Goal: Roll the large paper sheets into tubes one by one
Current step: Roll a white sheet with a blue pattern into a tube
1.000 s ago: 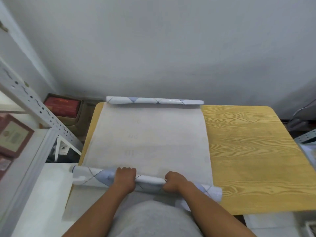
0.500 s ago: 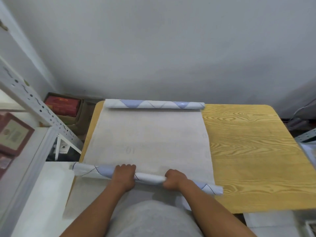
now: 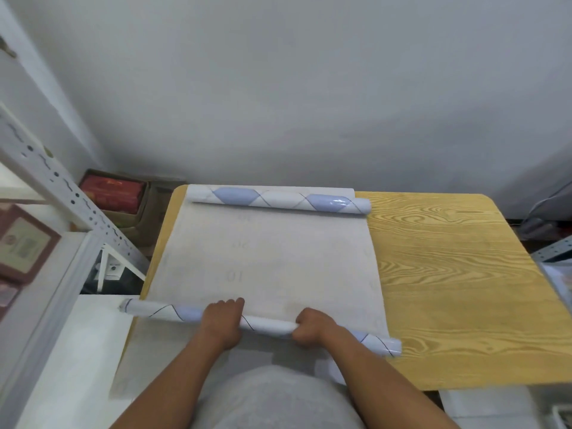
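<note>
A person's left hand and right hand both curl closed around the near roll of a large paper sheet spread over the left half of a wooden table. Since a second ago, the far roll has grown fatter and crept nearer, and the near roll sits slightly farther up the table.

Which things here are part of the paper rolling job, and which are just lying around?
Part of the job:
- near roll, gripped by left hand and right hand
- flat paper sheet
- far roll
- wooden table

Just lying about:
- red box
- white shelf frame
- framed picture
</note>
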